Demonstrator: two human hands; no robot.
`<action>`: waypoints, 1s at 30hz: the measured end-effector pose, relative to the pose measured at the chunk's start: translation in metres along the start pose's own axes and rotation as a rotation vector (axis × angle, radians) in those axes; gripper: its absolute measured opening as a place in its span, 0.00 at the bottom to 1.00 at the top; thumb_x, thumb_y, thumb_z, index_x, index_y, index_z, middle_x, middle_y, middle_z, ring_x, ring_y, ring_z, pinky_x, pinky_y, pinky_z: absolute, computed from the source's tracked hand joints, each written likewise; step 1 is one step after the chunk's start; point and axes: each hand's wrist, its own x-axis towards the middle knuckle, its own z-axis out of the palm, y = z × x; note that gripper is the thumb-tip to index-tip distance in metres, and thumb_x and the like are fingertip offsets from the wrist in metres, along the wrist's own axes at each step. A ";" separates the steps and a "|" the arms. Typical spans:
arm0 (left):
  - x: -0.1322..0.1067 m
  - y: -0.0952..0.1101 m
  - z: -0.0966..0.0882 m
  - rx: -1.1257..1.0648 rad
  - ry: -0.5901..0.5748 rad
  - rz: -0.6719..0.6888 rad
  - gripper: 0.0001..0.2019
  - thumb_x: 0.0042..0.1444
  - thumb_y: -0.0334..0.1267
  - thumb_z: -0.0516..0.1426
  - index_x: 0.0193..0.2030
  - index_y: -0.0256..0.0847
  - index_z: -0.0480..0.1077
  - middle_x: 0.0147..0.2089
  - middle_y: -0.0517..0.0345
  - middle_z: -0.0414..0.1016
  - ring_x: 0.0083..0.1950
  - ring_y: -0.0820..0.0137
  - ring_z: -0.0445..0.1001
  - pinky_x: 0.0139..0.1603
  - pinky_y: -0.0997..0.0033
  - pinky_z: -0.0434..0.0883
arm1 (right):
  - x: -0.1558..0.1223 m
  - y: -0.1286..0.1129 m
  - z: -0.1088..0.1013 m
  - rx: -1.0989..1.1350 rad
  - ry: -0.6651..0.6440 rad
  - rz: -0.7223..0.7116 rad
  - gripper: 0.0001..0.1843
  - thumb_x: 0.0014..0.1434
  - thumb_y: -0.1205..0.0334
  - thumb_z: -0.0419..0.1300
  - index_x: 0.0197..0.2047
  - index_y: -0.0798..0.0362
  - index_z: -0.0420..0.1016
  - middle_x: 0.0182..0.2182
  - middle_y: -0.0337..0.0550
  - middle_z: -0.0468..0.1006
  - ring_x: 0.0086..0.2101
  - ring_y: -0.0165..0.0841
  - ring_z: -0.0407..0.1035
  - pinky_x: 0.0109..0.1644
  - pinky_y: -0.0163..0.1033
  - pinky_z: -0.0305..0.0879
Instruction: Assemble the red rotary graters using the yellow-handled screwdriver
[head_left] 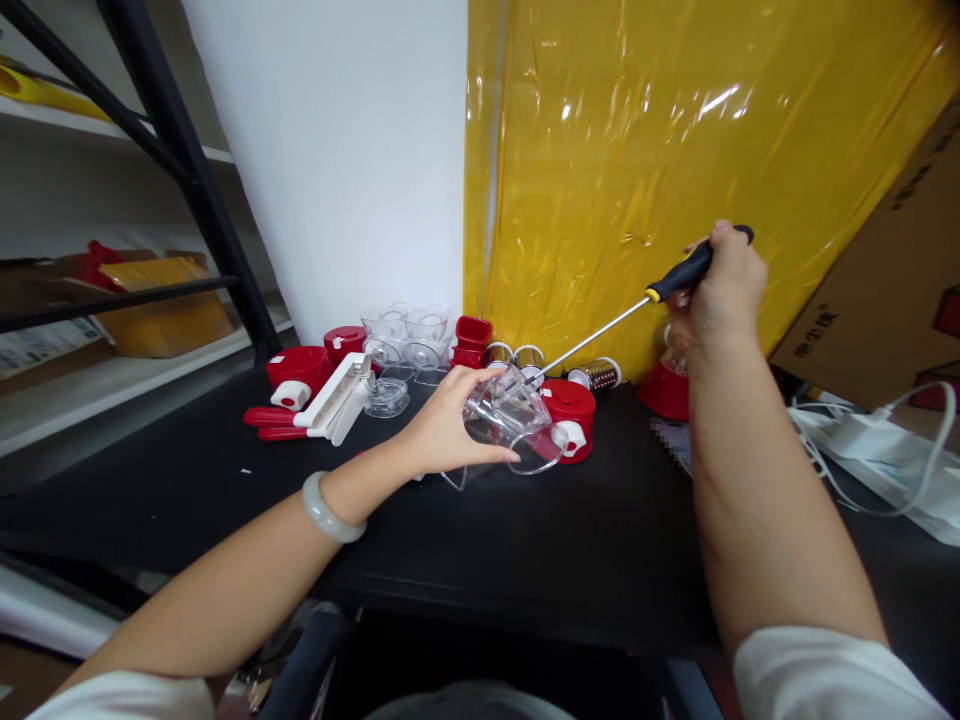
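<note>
My left hand (450,420) grips a clear plastic housing (502,405) with its thumb and fingers, tilted above the black table. In my right hand (724,285) is a long screwdriver (615,320) with a black and yellow handle. Its shaft slants down to the left, and the tip reaches the clear housing; whether it sits on a screw I cannot tell. Just behind the housing stands a red round base (574,410) with a white knob. Left of my left hand lie white and red handles (330,405) and a clear round part (387,397).
Red bases (298,372), clear cups (426,322), red square pieces (472,335) and metal grater drums (598,374) line the table's back. Another red part (664,388) stands behind my right forearm. A white power strip with cables (870,440) is at right. A black-framed shelf (187,190) rises at left.
</note>
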 end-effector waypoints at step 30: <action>0.001 0.000 -0.004 0.021 -0.035 -0.003 0.48 0.38 0.53 0.72 0.66 0.49 0.58 0.60 0.49 0.64 0.62 0.54 0.67 0.65 0.47 0.65 | 0.000 0.011 -0.007 -0.199 -0.183 -0.032 0.16 0.57 0.48 0.62 0.32 0.52 0.66 0.17 0.27 0.61 0.11 0.20 0.52 0.14 0.29 0.47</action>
